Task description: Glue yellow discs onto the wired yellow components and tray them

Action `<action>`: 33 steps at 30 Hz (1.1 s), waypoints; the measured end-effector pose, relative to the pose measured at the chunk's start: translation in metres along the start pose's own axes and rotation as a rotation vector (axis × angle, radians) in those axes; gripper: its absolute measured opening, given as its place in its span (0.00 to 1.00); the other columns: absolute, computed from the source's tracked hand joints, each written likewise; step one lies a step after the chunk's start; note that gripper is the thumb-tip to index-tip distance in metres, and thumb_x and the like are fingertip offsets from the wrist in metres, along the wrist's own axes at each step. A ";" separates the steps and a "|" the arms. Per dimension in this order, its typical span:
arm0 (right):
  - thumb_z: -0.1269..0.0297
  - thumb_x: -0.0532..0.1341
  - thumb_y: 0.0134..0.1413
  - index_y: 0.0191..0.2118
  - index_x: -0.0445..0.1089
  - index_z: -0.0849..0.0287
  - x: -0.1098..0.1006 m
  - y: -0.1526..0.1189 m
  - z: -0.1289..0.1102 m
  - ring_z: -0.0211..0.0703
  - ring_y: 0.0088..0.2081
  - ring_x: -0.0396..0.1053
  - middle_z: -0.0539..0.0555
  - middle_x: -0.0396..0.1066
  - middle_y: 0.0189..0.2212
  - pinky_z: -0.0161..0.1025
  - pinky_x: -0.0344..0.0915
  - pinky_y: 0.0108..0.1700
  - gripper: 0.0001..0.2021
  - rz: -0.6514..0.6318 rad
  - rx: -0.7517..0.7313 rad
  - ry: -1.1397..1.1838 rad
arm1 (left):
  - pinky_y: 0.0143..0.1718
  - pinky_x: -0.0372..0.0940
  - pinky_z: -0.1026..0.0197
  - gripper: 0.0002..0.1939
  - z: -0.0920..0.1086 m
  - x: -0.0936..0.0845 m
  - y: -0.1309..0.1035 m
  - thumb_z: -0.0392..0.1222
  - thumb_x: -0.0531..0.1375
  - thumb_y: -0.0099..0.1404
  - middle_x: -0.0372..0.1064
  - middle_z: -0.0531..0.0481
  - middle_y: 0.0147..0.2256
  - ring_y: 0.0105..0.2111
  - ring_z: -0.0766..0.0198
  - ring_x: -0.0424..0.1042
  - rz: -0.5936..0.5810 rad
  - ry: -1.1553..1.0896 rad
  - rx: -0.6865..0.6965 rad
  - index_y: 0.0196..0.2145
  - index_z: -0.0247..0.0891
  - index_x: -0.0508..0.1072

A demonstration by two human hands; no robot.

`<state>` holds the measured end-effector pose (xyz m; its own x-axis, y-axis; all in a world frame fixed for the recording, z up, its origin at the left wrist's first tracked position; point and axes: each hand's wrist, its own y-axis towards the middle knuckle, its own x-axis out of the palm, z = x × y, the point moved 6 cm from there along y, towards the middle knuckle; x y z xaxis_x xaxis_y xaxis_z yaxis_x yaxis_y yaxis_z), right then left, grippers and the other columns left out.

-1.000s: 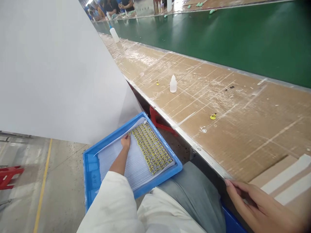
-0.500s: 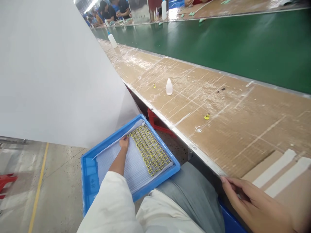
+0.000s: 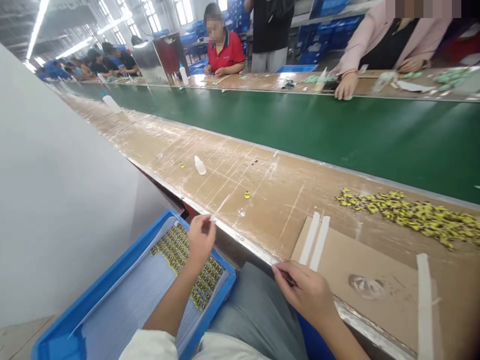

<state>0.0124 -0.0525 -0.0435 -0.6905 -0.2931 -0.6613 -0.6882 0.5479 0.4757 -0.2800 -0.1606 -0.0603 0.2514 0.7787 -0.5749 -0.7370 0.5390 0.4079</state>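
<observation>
My left hand (image 3: 201,240) is raised over the blue tray (image 3: 138,245), close to the table's front edge, with thumb and fingertips drawn together. Whether anything small is between them I cannot make out. Rows of small yellow-and-black pieces (image 3: 208,282) fill the tray's right side, on a pale ribbed sheet (image 3: 131,290) that is bare on the left. At the table edge, my right hand (image 3: 303,290) is curled with thumb and index finger pinched; what they hold, if anything, is hidden.
A heap of yellow-and-black pieces (image 3: 408,212) lies on the brown table (image 3: 285,185) at right, behind a taped cardboard sheet (image 3: 337,265). A small white bottle (image 3: 200,165) stands at left. Beyond runs a green belt (image 3: 285,120), with co-workers across it.
My left hand has lifted from the tray's rows and moved right, towards the table edge. My right hand keeps its pinch at the edge. The view has swung up and right, showing the heap.
</observation>
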 end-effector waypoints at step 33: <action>0.66 0.54 0.65 0.30 0.70 0.58 -0.003 0.001 -0.008 0.38 0.24 0.68 0.49 0.68 0.22 0.36 0.56 0.30 0.13 0.051 -0.032 -0.065 | 0.46 0.73 0.57 0.17 0.039 0.061 0.081 0.42 0.62 0.62 0.80 0.44 0.41 0.41 0.58 0.79 -0.080 -0.182 -0.151 0.48 0.35 0.78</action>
<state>0.0121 -0.0573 -0.0368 -0.7096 -0.2136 -0.6714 -0.6600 0.5351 0.5273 -0.2994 -0.0570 -0.0346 0.4115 0.7879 -0.4582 -0.7920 0.5579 0.2480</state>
